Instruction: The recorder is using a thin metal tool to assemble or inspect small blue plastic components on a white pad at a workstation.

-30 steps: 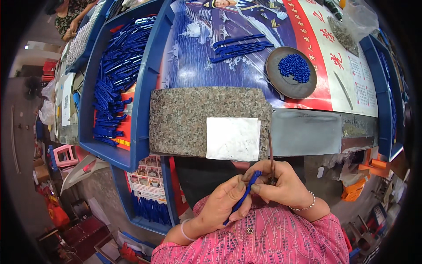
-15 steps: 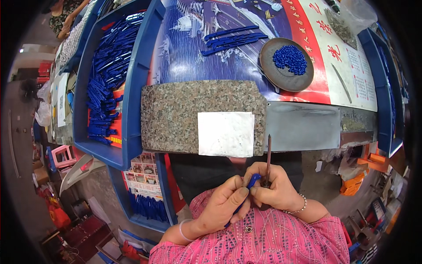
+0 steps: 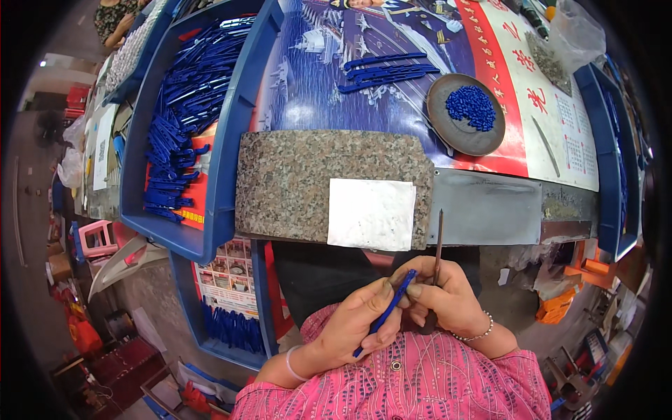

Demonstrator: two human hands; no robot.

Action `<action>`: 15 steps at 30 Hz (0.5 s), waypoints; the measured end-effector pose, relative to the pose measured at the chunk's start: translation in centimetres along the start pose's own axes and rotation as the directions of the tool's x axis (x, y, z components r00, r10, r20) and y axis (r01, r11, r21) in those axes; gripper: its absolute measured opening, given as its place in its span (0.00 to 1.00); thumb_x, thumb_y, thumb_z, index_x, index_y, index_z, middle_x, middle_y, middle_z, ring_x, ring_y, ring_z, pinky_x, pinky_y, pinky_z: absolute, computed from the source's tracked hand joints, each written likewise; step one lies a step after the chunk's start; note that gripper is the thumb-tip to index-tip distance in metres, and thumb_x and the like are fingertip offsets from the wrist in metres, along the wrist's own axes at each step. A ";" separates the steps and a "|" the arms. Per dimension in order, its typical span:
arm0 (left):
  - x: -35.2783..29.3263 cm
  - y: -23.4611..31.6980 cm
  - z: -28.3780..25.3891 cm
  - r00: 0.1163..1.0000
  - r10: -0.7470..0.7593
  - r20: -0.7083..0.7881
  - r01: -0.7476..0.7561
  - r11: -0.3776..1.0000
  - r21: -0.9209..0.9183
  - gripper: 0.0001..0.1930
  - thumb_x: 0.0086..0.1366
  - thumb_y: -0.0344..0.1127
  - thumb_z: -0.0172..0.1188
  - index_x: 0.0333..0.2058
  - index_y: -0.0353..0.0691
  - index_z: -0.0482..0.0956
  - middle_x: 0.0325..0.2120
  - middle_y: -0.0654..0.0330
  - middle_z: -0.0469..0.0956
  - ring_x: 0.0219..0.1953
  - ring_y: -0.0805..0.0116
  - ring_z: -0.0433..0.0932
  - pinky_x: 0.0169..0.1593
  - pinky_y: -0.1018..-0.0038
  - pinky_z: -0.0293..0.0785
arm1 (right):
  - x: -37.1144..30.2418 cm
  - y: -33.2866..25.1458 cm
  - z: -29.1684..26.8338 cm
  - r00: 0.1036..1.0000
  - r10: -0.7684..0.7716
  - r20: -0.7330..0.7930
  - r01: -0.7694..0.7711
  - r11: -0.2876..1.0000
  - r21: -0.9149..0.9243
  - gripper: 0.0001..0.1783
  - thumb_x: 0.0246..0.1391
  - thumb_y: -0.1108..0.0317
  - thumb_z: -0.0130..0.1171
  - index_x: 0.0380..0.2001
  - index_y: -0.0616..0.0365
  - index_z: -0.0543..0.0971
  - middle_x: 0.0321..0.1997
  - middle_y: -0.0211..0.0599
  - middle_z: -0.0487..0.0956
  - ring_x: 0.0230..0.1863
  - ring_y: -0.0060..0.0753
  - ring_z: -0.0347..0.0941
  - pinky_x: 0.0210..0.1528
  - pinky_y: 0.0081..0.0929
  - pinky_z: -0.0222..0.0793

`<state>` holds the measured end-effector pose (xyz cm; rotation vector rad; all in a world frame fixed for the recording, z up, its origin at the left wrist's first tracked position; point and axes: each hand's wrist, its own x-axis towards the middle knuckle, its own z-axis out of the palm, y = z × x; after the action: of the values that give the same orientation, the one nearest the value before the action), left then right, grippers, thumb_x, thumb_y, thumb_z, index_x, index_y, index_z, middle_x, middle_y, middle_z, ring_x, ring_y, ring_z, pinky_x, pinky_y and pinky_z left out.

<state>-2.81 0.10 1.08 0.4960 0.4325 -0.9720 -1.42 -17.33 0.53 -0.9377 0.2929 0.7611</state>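
Observation:
In front of my body, my left hand (image 3: 367, 315) is closed round a slim blue plastic piece (image 3: 383, 318), which slants up to the right. My right hand (image 3: 446, 297) meets its upper end with thumb and finger. The same right hand also grips an awl-like tool (image 3: 439, 241), its thin metal shaft pointing up past the table edge. Its dark handle shows below my fingers. Just beyond my hands, a folded white cloth or paper (image 3: 372, 214) lies on a speckled granite slab (image 3: 287, 185).
Many blue pieces fill a blue bin (image 3: 224, 157) at the left; a lower bin (image 3: 185, 297) holds more. On the poster-covered table are several loose blue pieces (image 3: 388, 73) and a round dish (image 3: 483, 143) of small blue parts. Another blue bin (image 3: 616, 189) stands at the far right.
The blue piece has turned in my fingers, and more of its length now shows. My hands stay close together. The whole view has shifted slightly.

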 end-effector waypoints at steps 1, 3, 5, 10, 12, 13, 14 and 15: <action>0.0 0.1 -0.1 1.000 0.002 0.001 -0.002 1.000 -0.001 0.16 0.70 0.45 0.37 0.37 0.38 0.65 0.12 0.65 0.63 0.08 0.83 0.54 0.13 0.86 0.52 | 0.0 0.0 0.1 1.000 0.001 0.001 -0.001 1.000 -0.003 0.10 0.52 0.74 0.49 0.38 0.67 0.71 0.25 0.36 0.72 0.16 0.17 0.63 0.17 0.13 0.59; 0.0 0.3 -0.2 0.999 -0.047 0.001 0.047 0.996 -0.074 0.16 0.70 0.45 0.38 0.37 0.37 0.65 0.12 0.65 0.62 0.08 0.83 0.54 0.12 0.85 0.51 | 0.1 -0.1 0.2 1.000 -0.007 -0.015 0.007 1.000 -0.025 0.10 0.52 0.74 0.48 0.38 0.67 0.71 0.25 0.36 0.72 0.16 0.17 0.63 0.18 0.12 0.60; 0.1 0.4 -0.2 0.999 -0.045 0.007 0.046 0.996 -0.078 0.16 0.70 0.45 0.38 0.37 0.37 0.65 0.12 0.65 0.63 0.08 0.83 0.54 0.13 0.86 0.51 | 0.1 -0.2 0.3 1.000 -0.015 -0.022 0.014 0.999 -0.040 0.10 0.52 0.75 0.48 0.38 0.67 0.71 0.25 0.36 0.72 0.16 0.17 0.63 0.18 0.12 0.60; 0.1 0.6 -0.1 1.000 -0.001 -0.011 0.000 0.999 -0.044 0.15 0.69 0.43 0.40 0.36 0.37 0.67 0.11 0.65 0.62 0.07 0.81 0.53 0.14 0.84 0.53 | 0.1 -0.8 0.9 0.998 -0.047 -0.044 0.043 0.995 -0.093 0.12 0.52 0.75 0.47 0.40 0.67 0.71 0.26 0.35 0.73 0.16 0.17 0.64 0.18 0.12 0.61; 0.1 0.6 -0.2 0.996 0.085 -0.036 -0.083 0.995 0.058 0.15 0.69 0.43 0.40 0.37 0.36 0.67 0.12 0.64 0.64 0.10 0.81 0.55 0.17 0.84 0.54 | 0.0 -1.5 1.5 0.993 -0.088 -0.077 0.070 0.974 -0.216 0.13 0.53 0.76 0.47 0.43 0.68 0.71 0.26 0.35 0.73 0.17 0.16 0.64 0.19 0.12 0.61; 0.1 0.8 -0.2 0.995 0.093 -0.028 -0.091 0.994 0.056 0.15 0.69 0.43 0.40 0.37 0.36 0.67 0.12 0.64 0.64 0.10 0.81 0.55 0.17 0.84 0.54 | 0.0 -1.8 1.7 0.993 -0.091 -0.075 0.072 0.971 -0.226 0.13 0.53 0.76 0.47 0.43 0.68 0.71 0.26 0.35 0.73 0.17 0.16 0.64 0.19 0.12 0.61; 0.0 1.1 -0.1 0.989 0.143 -0.047 -0.135 0.982 0.135 0.15 0.69 0.42 0.40 0.38 0.34 0.68 0.13 0.64 0.65 0.12 0.81 0.57 0.18 0.85 0.55 | 0.1 -2.0 1.9 0.980 -0.170 -0.108 0.132 0.947 -0.292 0.14 0.53 0.76 0.47 0.44 0.69 0.70 0.27 0.35 0.73 0.17 0.16 0.65 0.19 0.12 0.61; -0.1 1.3 -0.1 0.979 0.195 -0.064 -0.178 0.961 0.212 0.16 0.69 0.41 0.40 0.40 0.33 0.69 0.15 0.64 0.66 0.13 0.81 0.59 0.20 0.85 0.55 | 0.2 -2.3 2.1 0.959 -0.249 -0.134 0.187 0.914 -0.359 0.15 0.53 0.76 0.47 0.44 0.69 0.69 0.28 0.34 0.73 0.17 0.16 0.65 0.19 0.12 0.61</action>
<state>-1.76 0.86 1.30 0.7538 0.3547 -0.8182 0.19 -16.35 3.03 -1.3507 0.2073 0.5283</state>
